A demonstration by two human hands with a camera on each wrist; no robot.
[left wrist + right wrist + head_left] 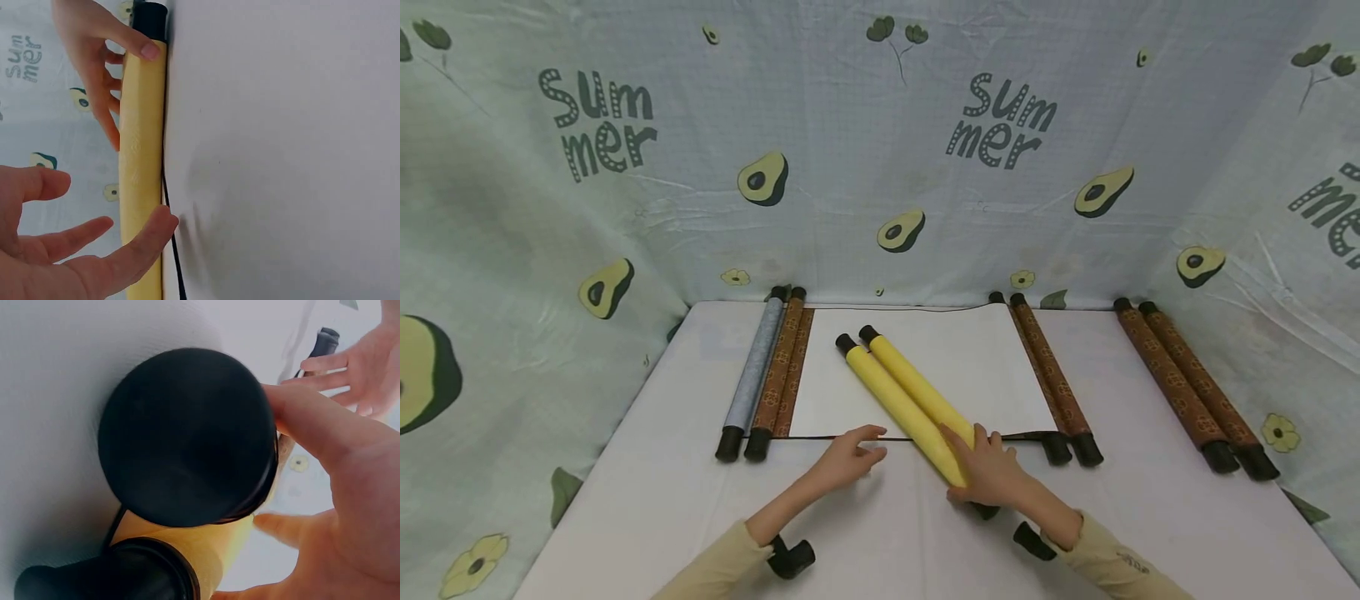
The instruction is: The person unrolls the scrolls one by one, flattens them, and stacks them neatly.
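Observation:
A yellow scroll (891, 398) with two side-by-side rolls and black end caps lies slantwise over a spread white sheet (977, 358). My right hand (992, 473) grips its near end, the thumb on one side and fingers across the rolls. The right wrist view shows a black end cap (187, 437) close up beside that hand. Left of the scroll, my left hand (846, 461) hovers with loosely bent, spread fingers and holds nothing. In the left wrist view its fingers pass in front of the yellow roll (142, 137); contact is not apparent.
Brown patterned rolls edge the white sheet at left (781, 367) and right (1051, 375). A grey-blue roll (754, 367) lies against the left ones. Farther right lies a pair of brown rolls (1176, 379). Printed cloth (835, 108) hangs behind the white table (647, 500).

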